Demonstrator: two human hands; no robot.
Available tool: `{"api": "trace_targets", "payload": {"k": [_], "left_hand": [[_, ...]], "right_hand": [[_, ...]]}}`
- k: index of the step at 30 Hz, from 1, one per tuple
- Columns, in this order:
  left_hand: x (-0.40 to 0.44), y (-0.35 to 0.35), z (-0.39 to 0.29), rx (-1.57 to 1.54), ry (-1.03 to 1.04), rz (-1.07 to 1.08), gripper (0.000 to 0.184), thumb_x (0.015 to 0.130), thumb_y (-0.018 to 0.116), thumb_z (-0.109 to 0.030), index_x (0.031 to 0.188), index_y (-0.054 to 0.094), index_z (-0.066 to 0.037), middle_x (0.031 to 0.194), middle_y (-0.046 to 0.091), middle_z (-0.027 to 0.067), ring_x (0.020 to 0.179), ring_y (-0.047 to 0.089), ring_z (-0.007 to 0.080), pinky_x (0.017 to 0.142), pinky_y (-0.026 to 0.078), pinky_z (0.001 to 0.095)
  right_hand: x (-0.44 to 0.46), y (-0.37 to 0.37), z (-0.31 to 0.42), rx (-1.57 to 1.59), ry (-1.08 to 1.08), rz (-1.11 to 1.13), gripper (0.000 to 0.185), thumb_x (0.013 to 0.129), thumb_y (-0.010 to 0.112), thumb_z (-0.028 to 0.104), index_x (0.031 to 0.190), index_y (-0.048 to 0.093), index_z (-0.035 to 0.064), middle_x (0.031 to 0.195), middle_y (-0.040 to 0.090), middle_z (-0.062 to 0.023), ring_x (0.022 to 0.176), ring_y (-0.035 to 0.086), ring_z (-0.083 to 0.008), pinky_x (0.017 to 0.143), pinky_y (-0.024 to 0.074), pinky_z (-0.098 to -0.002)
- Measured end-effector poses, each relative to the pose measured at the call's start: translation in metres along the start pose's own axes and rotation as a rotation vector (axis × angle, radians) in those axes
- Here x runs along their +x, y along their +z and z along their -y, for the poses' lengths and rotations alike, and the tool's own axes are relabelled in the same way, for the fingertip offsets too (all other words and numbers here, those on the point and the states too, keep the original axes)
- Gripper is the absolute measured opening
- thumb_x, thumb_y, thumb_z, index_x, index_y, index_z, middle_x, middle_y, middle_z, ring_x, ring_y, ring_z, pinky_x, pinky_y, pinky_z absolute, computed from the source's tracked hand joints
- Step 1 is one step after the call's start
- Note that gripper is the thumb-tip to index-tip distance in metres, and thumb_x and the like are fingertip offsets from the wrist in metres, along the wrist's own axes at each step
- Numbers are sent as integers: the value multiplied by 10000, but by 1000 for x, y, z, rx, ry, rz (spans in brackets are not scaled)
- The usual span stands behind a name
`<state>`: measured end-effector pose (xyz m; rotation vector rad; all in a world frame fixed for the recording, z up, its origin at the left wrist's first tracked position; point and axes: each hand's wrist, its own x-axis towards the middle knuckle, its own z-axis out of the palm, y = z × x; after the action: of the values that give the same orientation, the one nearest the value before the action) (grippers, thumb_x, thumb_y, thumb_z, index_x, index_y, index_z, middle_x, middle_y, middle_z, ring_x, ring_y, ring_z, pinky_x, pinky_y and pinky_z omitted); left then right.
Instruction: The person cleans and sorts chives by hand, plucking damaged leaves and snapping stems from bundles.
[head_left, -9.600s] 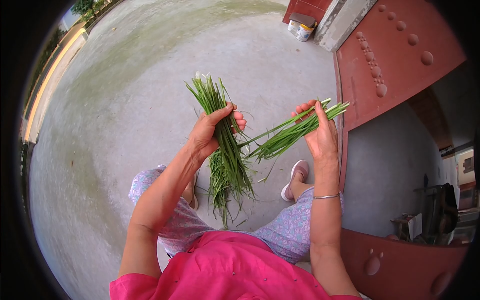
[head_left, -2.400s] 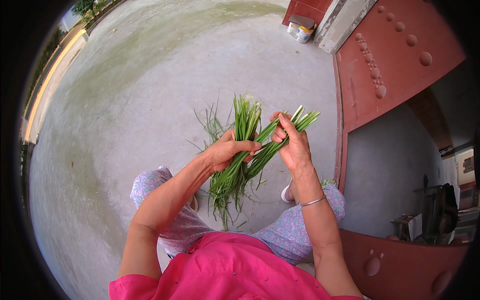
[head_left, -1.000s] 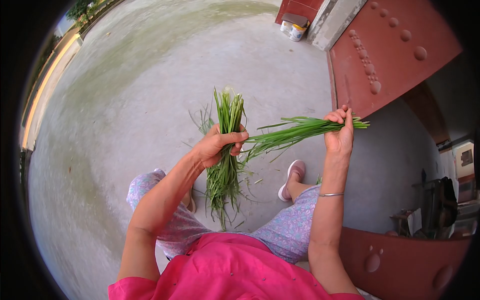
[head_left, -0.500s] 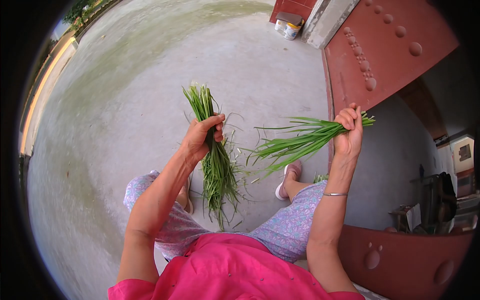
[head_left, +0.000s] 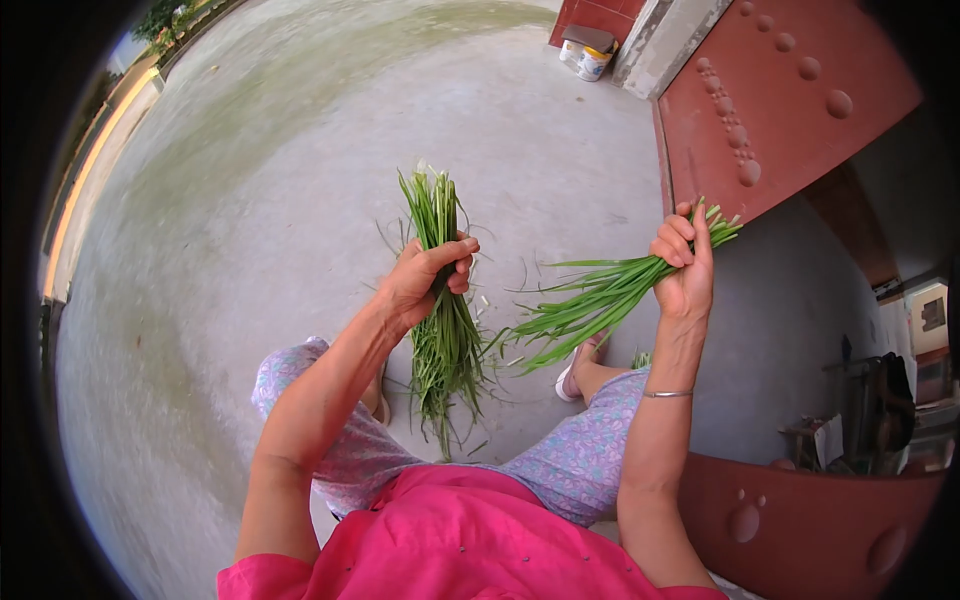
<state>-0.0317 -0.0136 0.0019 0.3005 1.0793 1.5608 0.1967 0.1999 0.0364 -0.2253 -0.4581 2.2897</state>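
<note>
My left hand point(head_left: 430, 275) is closed around a thick bunch of long green stalks point(head_left: 432, 210), whose pale cut ends point up and whose leaves hang down between my knees. Off to the right, my right hand point(head_left: 684, 265) grips a second green bunch point(head_left: 600, 295). Its pale ends stick out past my fingers at the upper right, and the leaves spread toward the lower left. The two bunches are held apart, though their leaf tips come close. Loose bits of leaf lie on the concrete floor point(head_left: 300, 190) behind and below the left bunch.
A red door panel point(head_left: 780, 110) stands at the right, with a dark doorway beneath it. White containers point(head_left: 588, 58) sit by the wall at the top. More green stalks point(head_left: 642, 359) show beside my right knee. My pink shoe point(head_left: 575, 375) is on the floor.
Since the earlier frames at 9.6 and 2.4 seconds, the right-hand bunch has moved away to the right and looks fuller. In the last half second, the left bunch shifted slightly right.
</note>
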Motion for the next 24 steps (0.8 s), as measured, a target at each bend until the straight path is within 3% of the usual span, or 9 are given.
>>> {"api": "trace_targets", "payload": {"k": [7, 10, 19, 24], "left_hand": [[-2, 4, 8, 32, -55, 116, 156, 861, 646, -120, 935, 562, -12, 640, 496, 7, 533, 427, 98, 515, 348, 249], [-5, 8, 7, 55, -62, 162, 172, 863, 638, -116, 951, 562, 12, 643, 496, 12, 542, 435, 102, 523, 355, 250], [-8, 13, 12, 95, -114, 253, 196, 863, 639, -113, 962, 554, 33, 638, 501, 27, 543, 445, 112, 531, 360, 252], [-10, 15, 14, 97, -138, 250, 183, 863, 634, -106, 960, 557, 28, 637, 504, 29, 546, 451, 114, 532, 359, 251]], "right_hand": [[2, 3, -31, -236, 78, -27, 217, 919, 606, 108, 1071, 582, -45, 848, 575, -13, 523, 346, -12, 491, 313, -177], [-1, 6, -46, -336, 112, -65, 189, 908, 612, 91, 1040, 607, -45, 852, 594, -21, 526, 349, -8, 494, 316, -178], [-12, 12, -89, -641, 217, -21, 173, 924, 596, 166, 987, 622, 7, 836, 585, -31, 530, 385, -34, 509, 353, -222], [-13, 8, -100, -608, 274, -47, 218, 927, 605, 232, 944, 615, 15, 813, 564, -33, 541, 392, -46, 528, 385, -236]]}}
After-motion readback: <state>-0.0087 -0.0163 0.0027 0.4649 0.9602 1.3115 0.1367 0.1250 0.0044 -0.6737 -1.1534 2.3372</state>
